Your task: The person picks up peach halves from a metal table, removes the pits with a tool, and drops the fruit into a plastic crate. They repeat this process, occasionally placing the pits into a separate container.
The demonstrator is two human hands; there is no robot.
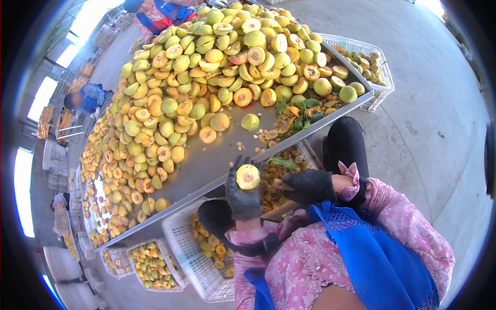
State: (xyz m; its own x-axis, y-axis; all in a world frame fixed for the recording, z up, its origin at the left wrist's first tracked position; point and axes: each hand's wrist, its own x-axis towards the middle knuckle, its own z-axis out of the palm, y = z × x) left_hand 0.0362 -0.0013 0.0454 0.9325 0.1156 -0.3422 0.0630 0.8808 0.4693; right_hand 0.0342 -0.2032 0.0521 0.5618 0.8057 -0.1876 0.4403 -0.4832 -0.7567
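My left hand, in a dark glove, is closed around a peach half with its pale cut face turned up. It is just in front of the metal table's near edge. To its right, my right hand, also gloved, has its fingers curled and pointing toward the left hand. Something small and brownish may be at its fingertips, but I cannot make it out. Below both hands stands a crate with brown-orange peach scraps and a green leaf.
A big heap of whole and halved peaches covers much of the metal table. Pits and leaves lie near its right corner. White crates of peaches stand at left and right. Other people are beyond the table.
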